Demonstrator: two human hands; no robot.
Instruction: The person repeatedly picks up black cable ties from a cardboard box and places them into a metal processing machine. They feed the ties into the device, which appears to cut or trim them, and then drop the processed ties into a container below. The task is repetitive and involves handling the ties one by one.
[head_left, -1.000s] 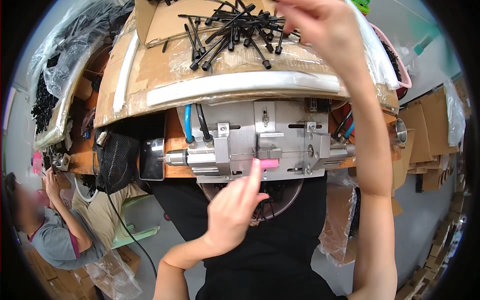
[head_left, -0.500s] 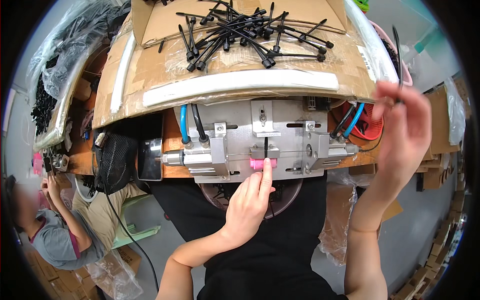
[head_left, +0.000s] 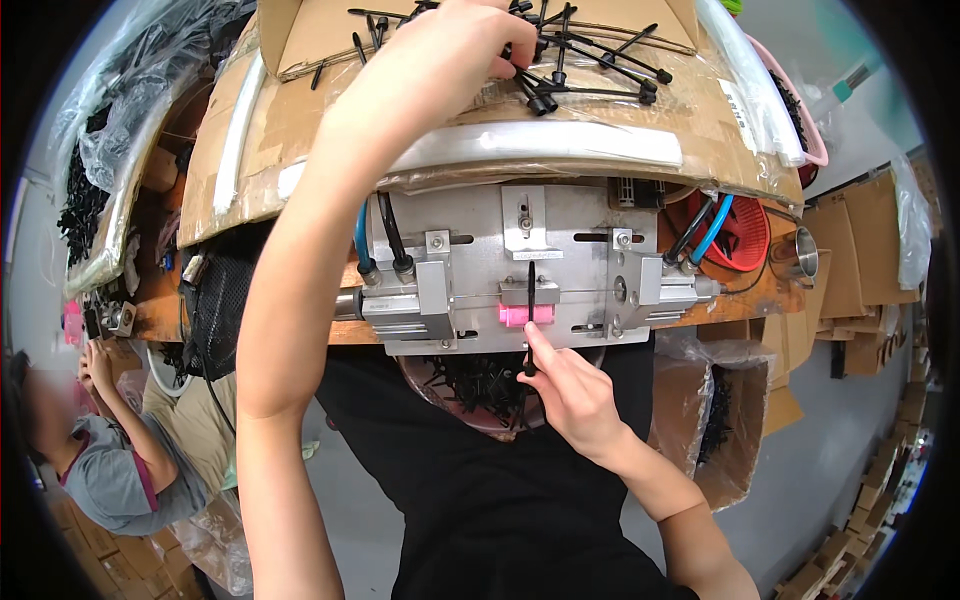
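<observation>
My left hand (head_left: 455,55) reaches over the cardboard, fingers curled at a pile of thin black rods with thicker capped ends (head_left: 541,103); a rod's dark end shows between its fingertips. My right hand (head_left: 578,395) pinches the lower end of another black rod (head_left: 531,290), which stands lengthwise in the middle of the metal fixture (head_left: 480,225). That rod crosses a small metal block and a pink piece (head_left: 513,316), with my right index fingertip touching beside the pink. Metal cylinders (head_left: 405,312) flank the fixture on both sides.
Below the fixture, a round bowl (head_left: 470,390) holds many black parts. Blue and black hoses run to the cylinders. A red basket (head_left: 740,240) and metal cup (head_left: 795,255) stand at right, above an open carton (head_left: 735,420). Another person (head_left: 120,460) works at far left.
My left hand has left the pink piece and gone up to the pile. My right hand has come down from the upper right, where it held a rod, to the rod in the fixture.
</observation>
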